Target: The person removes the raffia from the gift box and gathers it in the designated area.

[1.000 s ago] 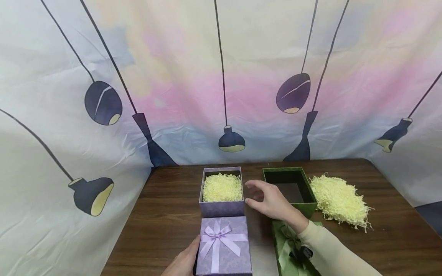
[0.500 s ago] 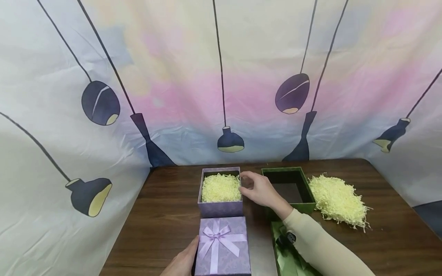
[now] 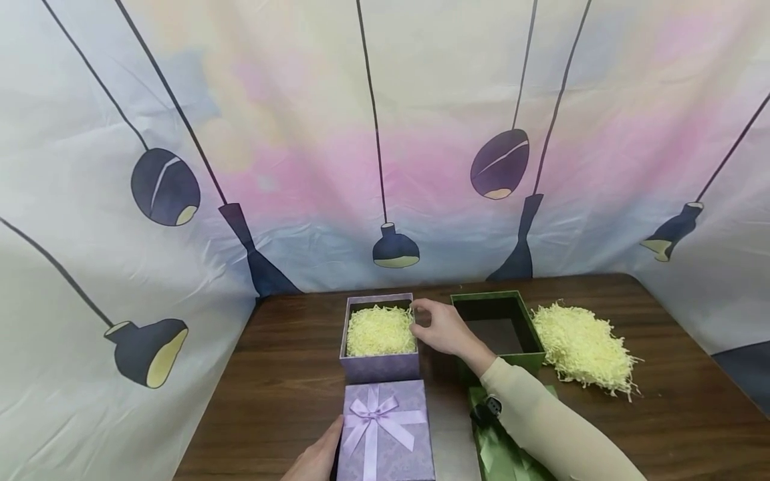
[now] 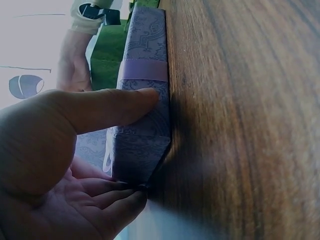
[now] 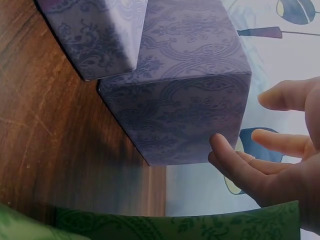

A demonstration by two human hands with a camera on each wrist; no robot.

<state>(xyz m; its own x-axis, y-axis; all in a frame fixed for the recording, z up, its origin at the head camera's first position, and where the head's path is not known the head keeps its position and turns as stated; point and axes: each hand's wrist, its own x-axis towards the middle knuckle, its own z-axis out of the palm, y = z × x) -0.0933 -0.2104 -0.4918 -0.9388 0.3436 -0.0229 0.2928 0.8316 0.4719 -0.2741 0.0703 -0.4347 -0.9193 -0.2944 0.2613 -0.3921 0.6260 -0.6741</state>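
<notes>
Head view: left hand (image 3: 315, 455) at purple lid (image 3: 388, 444), partly below the frame.

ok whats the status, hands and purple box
Left hand touching purple lid; right hand at right rim of purple box, contact unclear. Box uncovered, holding yellow shred. Nothing obviously blocking.

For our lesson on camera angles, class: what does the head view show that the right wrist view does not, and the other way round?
Only the head view: the left hand, the lilac bow, the yellow filling inside the purple box, and the loose yellow heap.

Only the right wrist view: the purple box's right outer wall, with its scrolling pattern.

Both: the right hand, purple box, purple lid, wooden table and lamp-print cloth.
</notes>
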